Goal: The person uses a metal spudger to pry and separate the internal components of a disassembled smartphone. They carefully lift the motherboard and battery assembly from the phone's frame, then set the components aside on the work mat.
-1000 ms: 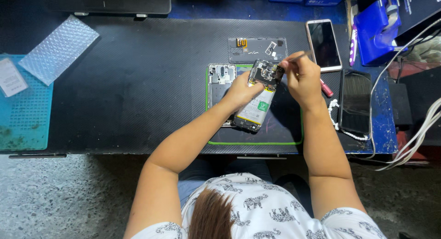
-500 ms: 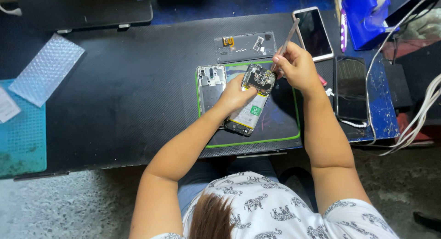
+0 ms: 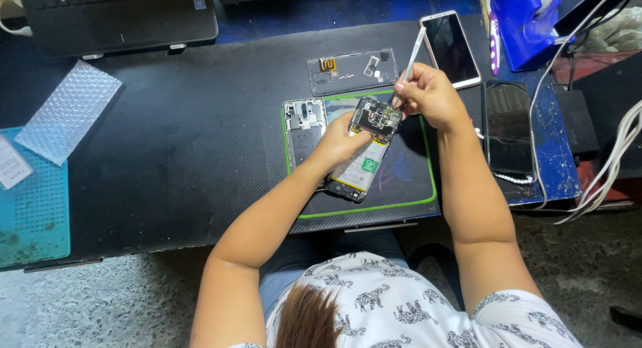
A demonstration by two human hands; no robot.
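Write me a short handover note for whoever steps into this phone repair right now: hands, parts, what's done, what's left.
Left hand steadies the opened phone on the green-edged mat.
Right hand grips a thin white tool, tip at the phone's upper circuit board.
Done: back is off; removed frame lies left of the phone, rear cover above it.
Left: board work is unfinished; phone is not reassembled.

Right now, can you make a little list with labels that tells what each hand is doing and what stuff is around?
Left hand: steadies the opened phone with bare circuit board and battery.
Right hand: grips a thin silver tool over the phone's top end.
Underneath: dark green-edged mat.
Beside the phone: grey phone frame.
Behind: dark back cover.
Right side: white-rimmed phone, black phone.
Far left: bubble wrap.
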